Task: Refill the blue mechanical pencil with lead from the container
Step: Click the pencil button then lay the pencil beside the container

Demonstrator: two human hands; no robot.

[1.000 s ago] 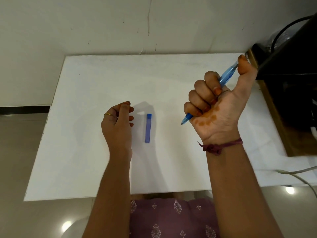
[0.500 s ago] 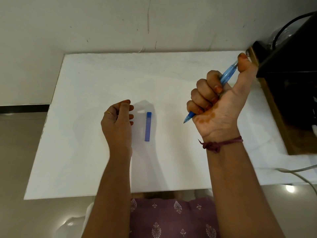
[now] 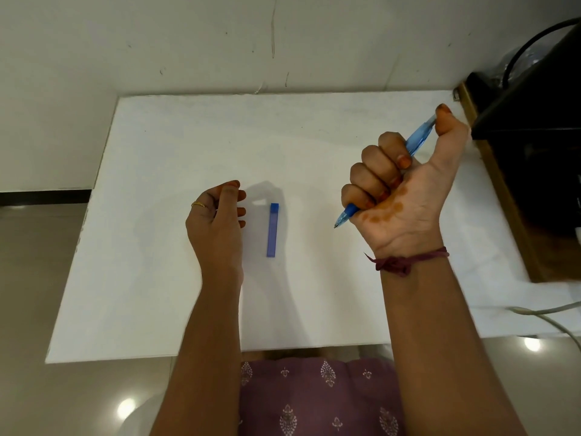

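My right hand [image 3: 399, 196] is raised above the white table [image 3: 176, 278] in a fist around the blue mechanical pencil [image 3: 416, 141]. The thumb sits on the pencil's top end and the tip points down and left. A slim blue lead container [image 3: 272, 229] lies flat on the table between my hands, lengthwise away from me. My left hand [image 3: 217, 221] rests just left of the container with its fingers curled loosely and nothing seen in it; it does not touch the container.
A dark device [image 3: 534, 146] with a black cable stands on a wooden surface at the right edge. A white cable [image 3: 547, 313] runs off the table's right front corner. The wall is directly behind the table.
My right hand with the pencil has shifted very slightly; the thumb stays on the top end. The left hand and the container have not moved.
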